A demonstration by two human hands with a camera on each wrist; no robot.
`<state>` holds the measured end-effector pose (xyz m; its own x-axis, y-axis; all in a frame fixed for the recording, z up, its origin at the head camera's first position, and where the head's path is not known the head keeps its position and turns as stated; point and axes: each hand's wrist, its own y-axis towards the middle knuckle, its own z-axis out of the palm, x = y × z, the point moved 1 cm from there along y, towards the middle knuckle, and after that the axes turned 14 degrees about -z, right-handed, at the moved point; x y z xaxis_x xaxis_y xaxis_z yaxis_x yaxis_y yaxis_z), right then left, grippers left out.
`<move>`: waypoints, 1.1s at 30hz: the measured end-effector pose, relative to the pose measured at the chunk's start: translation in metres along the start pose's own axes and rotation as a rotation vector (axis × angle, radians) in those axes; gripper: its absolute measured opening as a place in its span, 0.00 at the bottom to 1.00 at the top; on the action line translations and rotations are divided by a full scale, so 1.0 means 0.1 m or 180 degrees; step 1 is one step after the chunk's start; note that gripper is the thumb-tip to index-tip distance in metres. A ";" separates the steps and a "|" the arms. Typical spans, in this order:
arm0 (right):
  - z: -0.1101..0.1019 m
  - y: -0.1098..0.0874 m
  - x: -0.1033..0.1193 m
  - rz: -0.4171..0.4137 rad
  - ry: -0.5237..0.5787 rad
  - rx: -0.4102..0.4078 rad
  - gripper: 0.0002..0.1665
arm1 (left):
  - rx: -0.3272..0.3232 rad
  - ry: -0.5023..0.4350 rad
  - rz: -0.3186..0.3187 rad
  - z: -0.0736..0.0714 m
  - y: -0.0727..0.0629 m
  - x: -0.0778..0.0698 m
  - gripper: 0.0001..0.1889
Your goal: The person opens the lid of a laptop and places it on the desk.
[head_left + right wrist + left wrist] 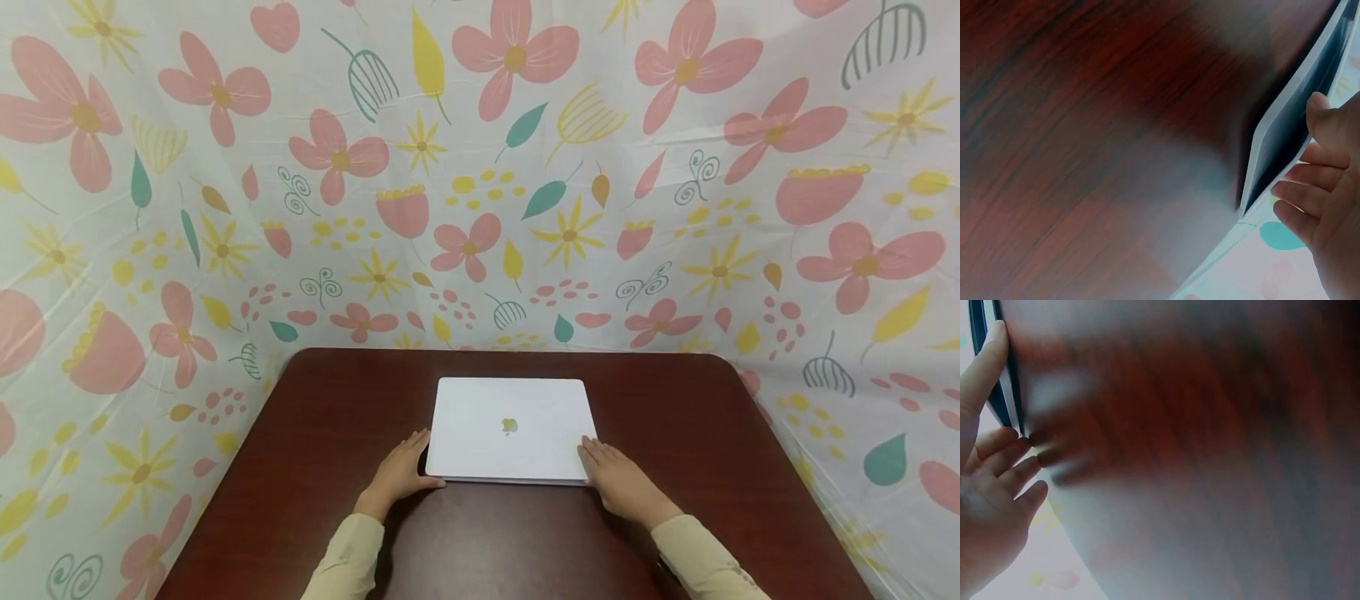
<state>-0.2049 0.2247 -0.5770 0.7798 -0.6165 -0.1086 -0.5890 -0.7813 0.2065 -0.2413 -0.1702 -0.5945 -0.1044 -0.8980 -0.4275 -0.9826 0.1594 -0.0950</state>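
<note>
A silver laptop (487,433) with an apple logo on its lid lies on the dark table, front edge towards me. In the right wrist view, a dark wedge-shaped gap parts its lid from the base (1263,134). My left hand (397,477) is at the near left corner. Its fairly straight fingers lie along the side, and its thumb (996,347) touches the front edge. At the near right corner, my right hand (618,483) holds the lid, fingertips over its edge and thumb (1322,119) at the gap.
The reddish-brown wooden table (337,392) has rounded far corners. A white curtain (480,208) printed with flowers and leaves hangs behind it and along both sides.
</note>
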 end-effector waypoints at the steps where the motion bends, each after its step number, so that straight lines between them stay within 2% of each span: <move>1: 0.00 0.00 0.00 -0.0015 -0.0021 -0.0011 0.27 | 0.0004 -0.0039 -0.0004 0.00 0.00 0.00 0.52; 8: -0.01 0.00 0.00 -0.0027 -0.0127 -0.0112 0.25 | 0.0043 -0.0262 0.0036 -0.02 -0.01 0.03 0.51; 13: -0.03 0.00 0.01 0.0018 -0.0117 -0.0068 0.24 | 0.0088 -0.0316 0.0040 -0.01 -0.02 0.04 0.51; 26: -0.10 0.01 0.02 0.0042 -0.0065 -0.0142 0.26 | -0.0018 -0.0258 0.0162 -0.01 0.01 0.05 0.49; 33: -0.13 0.00 -0.01 -0.0053 -0.0119 -0.0332 0.27 | -0.0006 -0.0197 0.0104 -0.02 0.02 0.04 0.48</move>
<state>-0.2027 0.2262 -0.5645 0.7797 -0.6083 -0.1485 -0.5493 -0.7783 0.3042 -0.2437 -0.1741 -0.5948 -0.1269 -0.8652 -0.4852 -0.9791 0.1876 -0.0785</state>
